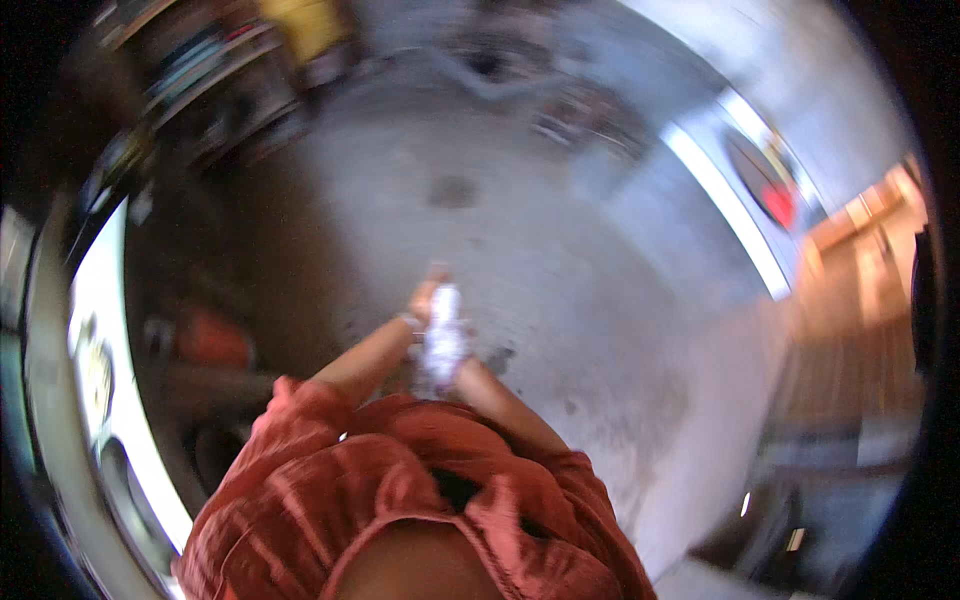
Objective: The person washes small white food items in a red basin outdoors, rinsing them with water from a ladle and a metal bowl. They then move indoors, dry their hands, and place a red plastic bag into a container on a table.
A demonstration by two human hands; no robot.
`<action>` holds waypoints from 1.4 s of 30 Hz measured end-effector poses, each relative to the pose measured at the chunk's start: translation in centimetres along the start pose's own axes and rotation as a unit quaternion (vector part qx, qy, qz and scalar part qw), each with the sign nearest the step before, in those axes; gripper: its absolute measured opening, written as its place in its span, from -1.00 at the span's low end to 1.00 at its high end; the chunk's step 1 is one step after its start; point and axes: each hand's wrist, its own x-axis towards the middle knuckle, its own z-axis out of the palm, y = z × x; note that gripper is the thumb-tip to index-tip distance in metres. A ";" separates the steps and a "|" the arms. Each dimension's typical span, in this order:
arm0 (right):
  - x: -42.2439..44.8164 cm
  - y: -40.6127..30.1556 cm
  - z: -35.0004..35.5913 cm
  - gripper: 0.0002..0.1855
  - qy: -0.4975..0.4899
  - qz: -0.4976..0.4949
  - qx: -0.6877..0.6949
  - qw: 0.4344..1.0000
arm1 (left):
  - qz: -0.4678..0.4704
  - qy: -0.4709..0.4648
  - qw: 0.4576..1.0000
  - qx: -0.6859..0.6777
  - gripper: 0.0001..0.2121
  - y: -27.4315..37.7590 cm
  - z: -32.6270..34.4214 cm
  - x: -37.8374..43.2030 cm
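A whitish, glossy item (445, 330), blurred and perhaps plastic-wrapped, is in front of my body at the centre of the head view. My left hand (429, 296) is at its upper left side, with a band at the wrist. My right hand (463, 351) is at its lower right side, largely hidden by the item and by blur. Both hands appear to hold it, though the fingers are not distinct.
Grey floor (525, 232) with dark stains lies ahead. Cluttered shelves (217, 82) stand at upper left, with a yellow thing (304, 26) beside them. A red-orange object (214, 337) is at left. A brown wooden piece of furniture (855, 300) stands at right.
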 end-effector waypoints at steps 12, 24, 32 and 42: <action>-2.8 -4.3 15.4 -0.57 -0.014 -0.279 -0.733 0.620 | -0.208 -0.033 0.977 0.021 -0.44 16.9 -14.5 -1.5; 8.7 -0.8 5.9 -0.56 -0.138 -0.094 -0.815 0.555 | -0.163 -0.093 0.977 0.102 -0.66 20.3 -33.3 2.8; 10.0 5.0 4.4 -0.59 0.095 0.144 -0.510 0.843 | -0.001 0.281 0.956 -0.088 -0.74 25.2 -54.4 8.4; 13.2 9.9 4.2 -0.60 0.116 0.148 -0.482 0.856 | -0.163 0.678 0.717 -0.006 -0.49 15.8 -77.8 5.2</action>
